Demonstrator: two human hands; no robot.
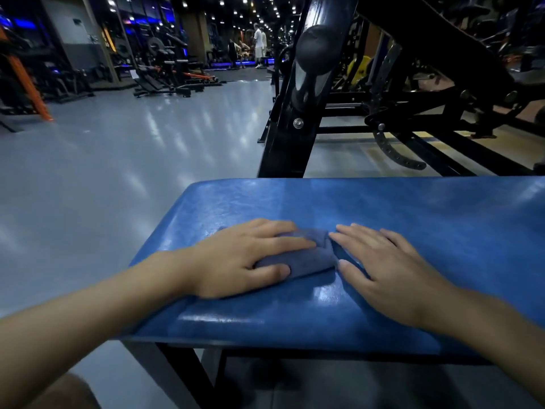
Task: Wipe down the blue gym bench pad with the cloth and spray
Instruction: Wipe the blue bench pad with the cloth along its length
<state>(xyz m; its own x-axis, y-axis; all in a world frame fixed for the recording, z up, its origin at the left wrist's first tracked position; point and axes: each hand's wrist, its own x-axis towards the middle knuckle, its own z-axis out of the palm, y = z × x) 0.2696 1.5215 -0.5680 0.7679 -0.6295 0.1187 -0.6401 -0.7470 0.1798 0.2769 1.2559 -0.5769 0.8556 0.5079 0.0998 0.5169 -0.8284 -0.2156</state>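
Observation:
The blue gym bench pad (pixel 413 219) fills the lower middle and right of the head view, shiny with wet streaks. A folded grey-blue cloth (pixel 306 258) lies on it near the left end. My left hand (pixel 239 258) presses flat on the cloth, fingers over its top and thumb along its near edge. Beside the cloth on the right, my right hand (pixel 383 267) lies flat on the pad with fingers spread, its fingertips touching the cloth's right edge. No spray bottle is in view.
A black machine upright (pixel 298 113) rises just behind the pad's far edge, with a black frame and notched adjuster arc (pixel 395 154) to the right. Grey floor (pixel 118 160) spreads to the left. Gym machines and people stand far back.

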